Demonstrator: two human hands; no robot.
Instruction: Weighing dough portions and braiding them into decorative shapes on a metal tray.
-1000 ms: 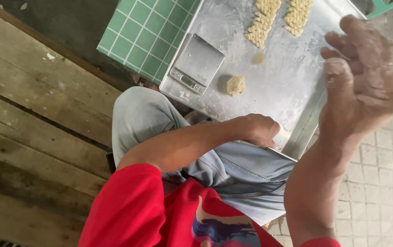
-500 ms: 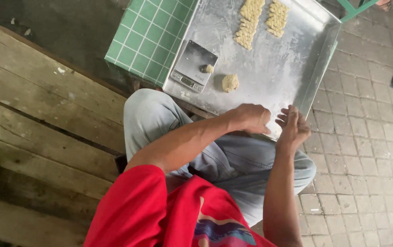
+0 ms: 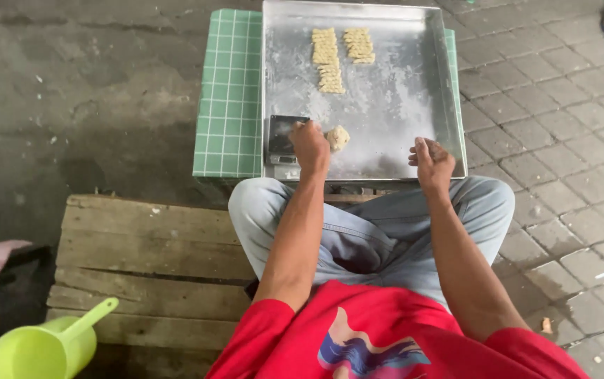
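Reaching forward from the lap, the left hand (image 3: 310, 145) is extended over the near-left corner of the metal tray (image 3: 428, 84), knuckles up, fingers curled downward over the small grey scale (image 3: 279, 137). Whether anything is pinched cannot be told, since the fingertips are hidden beneath the hand. A dough lump (image 3: 338, 137) is located just beside this hand at 3 o'clock, roundish, with no clear long axis. The right hand (image 3: 431, 159) is held at the tray's near edge, fingers loosely bent together, holding nothing visible. Two rows of shaped dough pieces (image 3: 328, 60) are laid at 12 o'clock, long axes running toward 12 o'clock. The scale is partly covered. The green tiled tabletop (image 3: 230, 91) carries the tray.
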